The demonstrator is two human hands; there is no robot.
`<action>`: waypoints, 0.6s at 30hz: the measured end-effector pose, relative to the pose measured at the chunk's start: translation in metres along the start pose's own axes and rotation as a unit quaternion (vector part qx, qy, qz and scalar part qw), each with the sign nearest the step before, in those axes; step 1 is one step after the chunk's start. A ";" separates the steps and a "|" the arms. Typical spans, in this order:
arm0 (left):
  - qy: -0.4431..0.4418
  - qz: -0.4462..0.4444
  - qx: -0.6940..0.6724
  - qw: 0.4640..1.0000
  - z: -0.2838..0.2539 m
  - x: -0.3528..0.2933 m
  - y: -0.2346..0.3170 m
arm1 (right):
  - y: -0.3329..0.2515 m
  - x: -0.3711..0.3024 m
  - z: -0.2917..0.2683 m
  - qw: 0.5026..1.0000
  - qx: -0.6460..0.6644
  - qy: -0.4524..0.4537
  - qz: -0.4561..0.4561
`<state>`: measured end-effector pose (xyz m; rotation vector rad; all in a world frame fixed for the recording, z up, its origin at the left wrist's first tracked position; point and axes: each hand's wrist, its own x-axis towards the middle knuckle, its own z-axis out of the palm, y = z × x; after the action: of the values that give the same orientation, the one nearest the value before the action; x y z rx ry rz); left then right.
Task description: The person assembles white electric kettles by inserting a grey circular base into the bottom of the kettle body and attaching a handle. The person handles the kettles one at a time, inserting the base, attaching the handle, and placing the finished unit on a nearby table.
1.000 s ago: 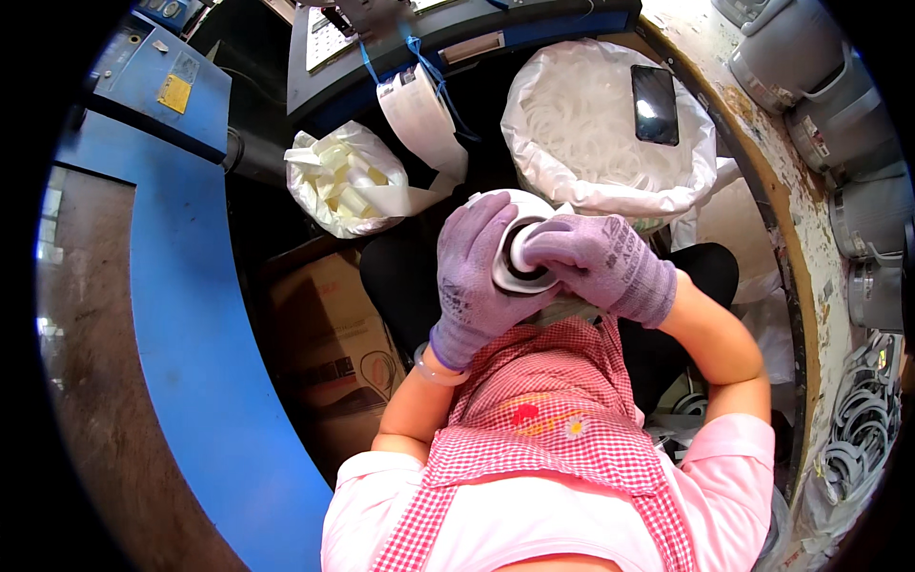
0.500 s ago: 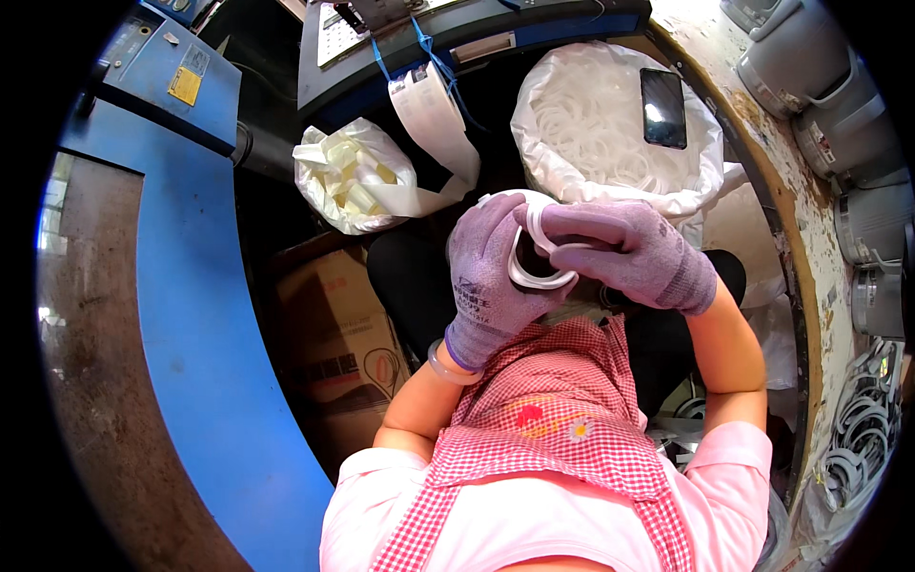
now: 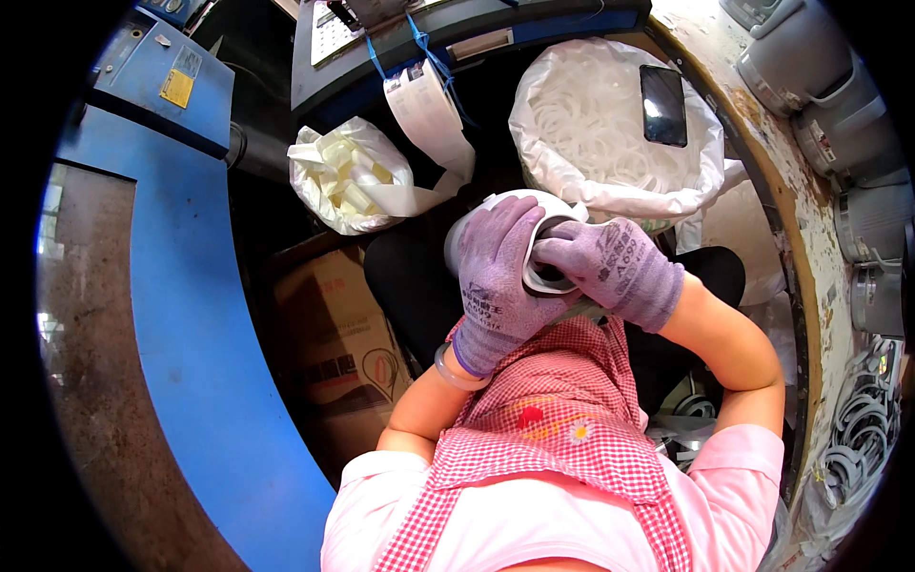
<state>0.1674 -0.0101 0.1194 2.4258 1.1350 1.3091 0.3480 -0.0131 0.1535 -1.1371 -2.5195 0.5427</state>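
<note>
My left hand (image 3: 498,276), in a purple knit glove, wraps round a round grey-and-white container (image 3: 456,240) held above my lap, its opening facing right. My gloved right hand (image 3: 615,265) is closed at the opening, its fingertips tucked inside the rim. A thin white ring (image 3: 547,283) shows along the inner edge of the opening; my right fingers press on it and hide part of it. The container's far side is hidden behind my left hand.
Ahead stands a white bag of translucent rings (image 3: 591,119), a black phone (image 3: 663,107) lying on them. Left of it are a label roll (image 3: 419,100) and a bag of yellowish strips (image 3: 348,181). Grey jugs (image 3: 796,62) line the right; a blue machine (image 3: 191,315) stands left.
My right hand has turned over and its fingers have gone from pinching the white ring at the opening to pressing inside the rim. The container has tilted slightly.
</note>
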 end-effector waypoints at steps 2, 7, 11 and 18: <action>-0.009 0.009 -0.009 1.000 -0.004 0.000 0.001 | 0.001 -0.002 -0.009 0.997 0.017 -0.070 0.006; -0.012 0.022 -0.002 1.000 -0.012 0.000 0.004 | -0.022 -0.011 -0.036 0.995 -0.005 -0.087 -0.056; 0.020 -0.015 0.049 0.999 -0.046 0.006 0.001 | -0.017 -0.006 -0.054 0.972 0.227 0.034 -0.040; 0.182 -0.062 -0.045 0.980 -0.151 -0.058 0.004 | 0.124 -0.002 0.063 0.953 0.249 0.133 0.112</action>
<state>0.0342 -0.0834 0.1741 2.0660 1.2533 1.7678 0.4014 0.0477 0.0408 -1.2010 -1.8845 0.9495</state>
